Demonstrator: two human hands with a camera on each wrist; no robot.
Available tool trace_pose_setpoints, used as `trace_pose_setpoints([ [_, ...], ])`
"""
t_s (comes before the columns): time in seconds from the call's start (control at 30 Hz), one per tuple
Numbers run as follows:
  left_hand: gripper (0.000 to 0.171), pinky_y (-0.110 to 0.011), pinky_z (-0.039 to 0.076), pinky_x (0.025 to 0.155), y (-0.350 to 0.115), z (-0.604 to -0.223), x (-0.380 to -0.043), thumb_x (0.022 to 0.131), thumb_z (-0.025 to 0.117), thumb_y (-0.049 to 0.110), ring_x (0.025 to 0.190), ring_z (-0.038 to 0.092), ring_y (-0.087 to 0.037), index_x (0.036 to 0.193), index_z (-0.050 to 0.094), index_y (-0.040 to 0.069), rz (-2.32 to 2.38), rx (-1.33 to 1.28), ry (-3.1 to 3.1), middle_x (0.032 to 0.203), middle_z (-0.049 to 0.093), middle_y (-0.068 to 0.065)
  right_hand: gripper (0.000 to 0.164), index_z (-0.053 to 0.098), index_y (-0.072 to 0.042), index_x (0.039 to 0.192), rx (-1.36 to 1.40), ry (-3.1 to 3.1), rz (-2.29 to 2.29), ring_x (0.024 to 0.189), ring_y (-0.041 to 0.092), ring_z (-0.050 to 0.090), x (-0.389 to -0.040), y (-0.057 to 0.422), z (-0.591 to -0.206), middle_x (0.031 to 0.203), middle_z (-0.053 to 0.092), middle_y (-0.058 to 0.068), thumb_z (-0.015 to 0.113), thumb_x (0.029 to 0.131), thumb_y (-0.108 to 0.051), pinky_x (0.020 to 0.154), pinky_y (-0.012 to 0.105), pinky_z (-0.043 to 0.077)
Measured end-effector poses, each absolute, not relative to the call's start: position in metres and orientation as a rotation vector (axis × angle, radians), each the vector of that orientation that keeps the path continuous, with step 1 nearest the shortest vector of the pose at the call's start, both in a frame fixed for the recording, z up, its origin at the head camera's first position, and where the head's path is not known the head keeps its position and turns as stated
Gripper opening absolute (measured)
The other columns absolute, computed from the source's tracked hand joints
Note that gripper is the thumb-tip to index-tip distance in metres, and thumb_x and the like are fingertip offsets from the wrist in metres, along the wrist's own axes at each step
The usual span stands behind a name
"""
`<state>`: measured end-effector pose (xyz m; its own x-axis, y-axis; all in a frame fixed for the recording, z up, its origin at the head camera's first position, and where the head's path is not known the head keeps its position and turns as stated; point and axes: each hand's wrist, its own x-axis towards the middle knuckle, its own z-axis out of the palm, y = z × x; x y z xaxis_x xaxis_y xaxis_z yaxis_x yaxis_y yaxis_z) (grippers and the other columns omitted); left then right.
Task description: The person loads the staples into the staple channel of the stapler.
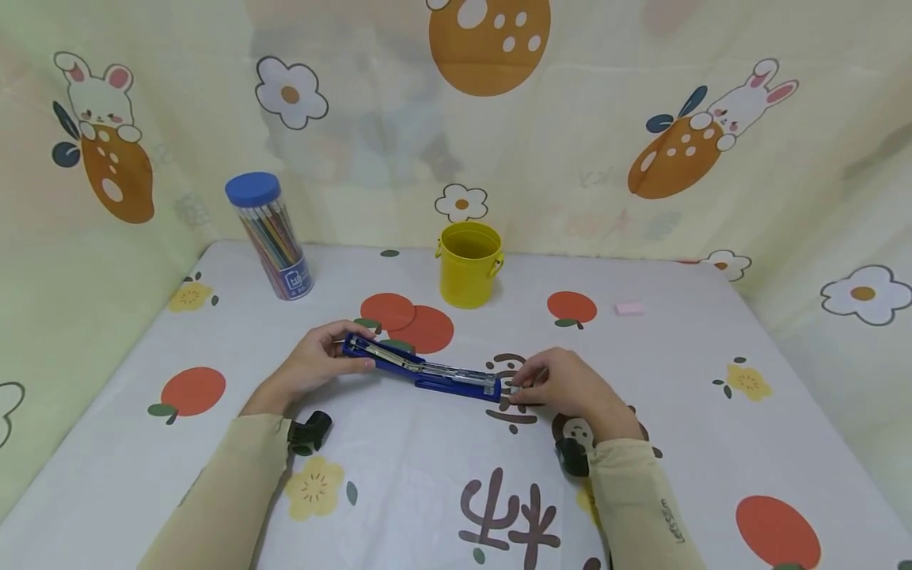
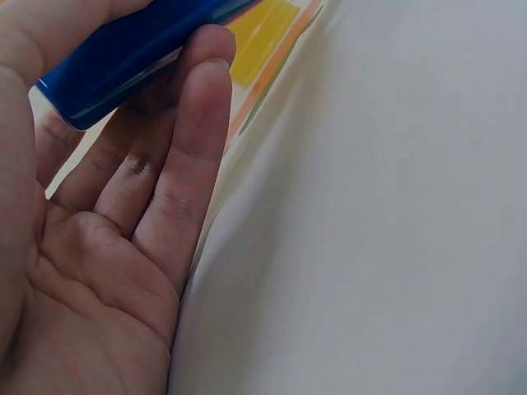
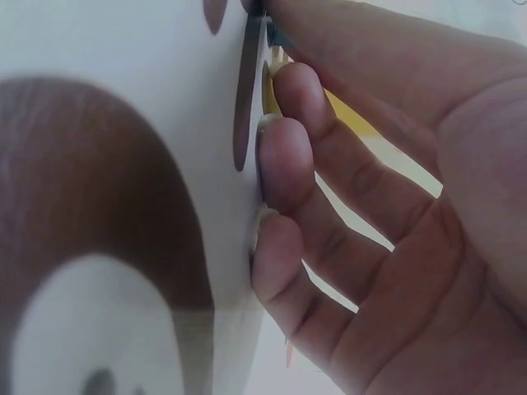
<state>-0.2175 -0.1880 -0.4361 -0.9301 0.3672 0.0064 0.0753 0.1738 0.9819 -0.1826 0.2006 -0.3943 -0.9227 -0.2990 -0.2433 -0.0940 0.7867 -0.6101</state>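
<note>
A blue stapler (image 1: 456, 380) is opened out nearly flat above the table, its metal inner parts facing up. My left hand (image 1: 321, 356) grips its left end between thumb and fingers. In the left wrist view the blue stapler body (image 2: 123, 58) lies between the thumb and fingertips, over the palm. At the stapler's right end my right hand (image 1: 563, 384) pinches a small greyish piece (image 1: 515, 389) between thumb and forefinger; I cannot tell what it is. The right wrist view shows the other fingers (image 3: 284, 164) bent close to the tablecloth, with the pinch mostly hidden by the thumb.
Behind the hands stands a yellow bucket (image 1: 466, 273) with small side handles. A clear tub of pencils (image 1: 274, 241) with a blue lid is at the back left. A pink eraser-like block (image 1: 629, 309) lies at the right. Printed cloth covers the table (image 1: 399, 491) and hangs behind it.
</note>
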Motion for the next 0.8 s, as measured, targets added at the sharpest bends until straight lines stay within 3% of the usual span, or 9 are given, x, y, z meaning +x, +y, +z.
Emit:
trace_pose_setpoints([
  [0.2, 0.049, -0.028, 0.056, 0.08, -0.1886, -0.4369, -0.2172, 0.082, 0.085, 0.009, 0.098, 0.063, -0.03, 0.126, 0.064, 0.003, 1.834, 0.413, 2.21, 0.124, 0.059, -0.018, 0.014, 0.076, -0.015, 0.095, -0.337, 2.661, -0.877, 0.08, 0.017, 0.059, -0.1814, 0.2008, -0.3935, 0.084, 0.067, -0.004, 0.083, 0.085, -0.023, 0.076, 0.036, 0.05],
  [0.8, 0.051, -0.029, 0.057, 0.081, -0.189, -0.4369, -0.2186, 0.081, 0.084, 0.007, 0.099, 0.064, -0.029, 0.126, 0.062, -0.001, 1.851, 0.421, 2.197, 0.123, 0.06, -0.02, 0.017, 0.077, -0.016, 0.101, -0.27, 2.7, -0.995, 0.086, 0.021, 0.059, -0.1811, 0.1972, -0.3865, 0.088, 0.067, -0.001, 0.079, 0.089, -0.028, 0.077, 0.034, 0.052],
])
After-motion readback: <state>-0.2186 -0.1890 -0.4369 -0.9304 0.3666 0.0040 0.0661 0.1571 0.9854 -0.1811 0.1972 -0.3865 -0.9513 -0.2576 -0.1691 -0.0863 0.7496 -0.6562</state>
